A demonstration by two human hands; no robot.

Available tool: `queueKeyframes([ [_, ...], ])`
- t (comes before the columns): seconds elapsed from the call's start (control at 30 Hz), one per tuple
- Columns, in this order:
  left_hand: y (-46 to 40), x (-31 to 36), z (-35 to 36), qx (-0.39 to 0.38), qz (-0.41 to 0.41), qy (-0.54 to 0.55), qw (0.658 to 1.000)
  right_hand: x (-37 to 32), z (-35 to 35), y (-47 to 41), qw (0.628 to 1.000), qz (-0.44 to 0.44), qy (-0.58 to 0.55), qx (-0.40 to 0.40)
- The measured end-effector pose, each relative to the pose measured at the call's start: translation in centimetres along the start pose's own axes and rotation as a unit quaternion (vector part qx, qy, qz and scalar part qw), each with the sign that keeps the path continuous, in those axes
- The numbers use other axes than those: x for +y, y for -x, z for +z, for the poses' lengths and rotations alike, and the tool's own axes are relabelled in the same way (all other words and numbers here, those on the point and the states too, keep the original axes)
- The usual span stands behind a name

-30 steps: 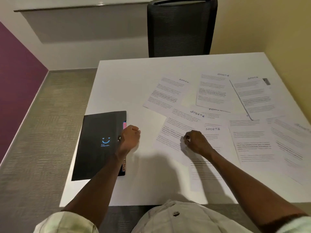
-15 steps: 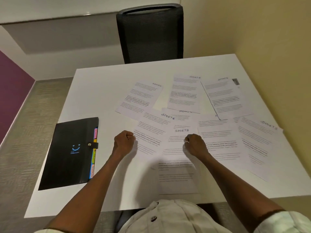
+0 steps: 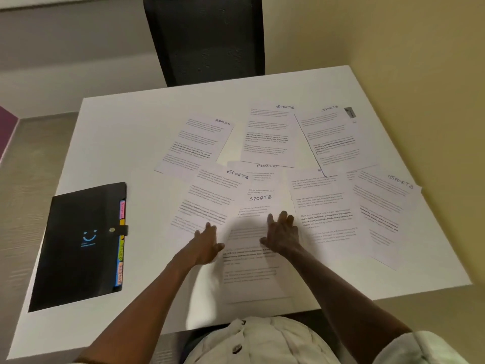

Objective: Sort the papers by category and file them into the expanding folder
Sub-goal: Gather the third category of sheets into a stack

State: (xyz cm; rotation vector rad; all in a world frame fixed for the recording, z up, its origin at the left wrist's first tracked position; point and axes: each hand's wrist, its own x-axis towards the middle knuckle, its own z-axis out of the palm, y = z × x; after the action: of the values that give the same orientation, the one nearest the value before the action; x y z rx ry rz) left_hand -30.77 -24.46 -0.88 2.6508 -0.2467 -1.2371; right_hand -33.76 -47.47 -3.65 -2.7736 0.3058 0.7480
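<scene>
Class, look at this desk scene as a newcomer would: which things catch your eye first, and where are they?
First, the spread of printed papers marked SPORTS or ADMIN, fanned over the white table. Next, the left hand and right hand, fingers straight, lying on the nearest sheets. Then the closed black expanding folder with coloured tabs, at the table's left.

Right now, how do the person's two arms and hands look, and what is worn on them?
Both forearms are bare. The left hand and the right hand carry no glove, ring or watch that I can see. Short pale cream sleeves end near the elbows, part of a buttoned shirt.
</scene>
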Motion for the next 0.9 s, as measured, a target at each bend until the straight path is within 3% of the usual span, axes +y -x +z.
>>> queueKeyframes([
  [0.13, 0.4, -2.7, -0.1, 0.006, -0.043, -0.046, 0.998, -2.6, 0.1, -0.3, 0.997, -0.063, 0.017, -0.039],
  [0.23, 1.5, -3.4, -1.5, 0.057, -0.022, -0.094, 0.994, -4.0, -0.6, -1.1, 0.994, -0.095, -0.016, -0.056],
  [0.33, 0.7, -4.1, -1.8, 0.145, 0.017, -0.058, 0.988, -4.2, -1.6, -2.5, 0.987, -0.047, -0.155, 0.021],
  [0.47, -0.7, -3.0, -1.4, 0.168, 0.078, -0.043, 0.982, -3.4, -3.4, -5.5, 0.968, 0.027, -0.224, 0.108],
  [0.63, -2.9, -1.6, -1.9, 0.144, 0.025, -0.036, 0.989, -3.0, -6.2, -10.3, 0.978, -0.014, -0.167, 0.121],
  [0.77, -4.2, -2.3, -1.5, 0.087, -0.001, -0.086, 0.993, -4.1, -7.3, -13.3, 0.991, -0.017, -0.122, 0.053],
  [0.9, -4.9, -2.4, -1.4, 0.084, -0.008, -0.080, 0.993, -4.8, -7.0, -14.8, 0.998, -0.007, -0.068, 0.004],
])
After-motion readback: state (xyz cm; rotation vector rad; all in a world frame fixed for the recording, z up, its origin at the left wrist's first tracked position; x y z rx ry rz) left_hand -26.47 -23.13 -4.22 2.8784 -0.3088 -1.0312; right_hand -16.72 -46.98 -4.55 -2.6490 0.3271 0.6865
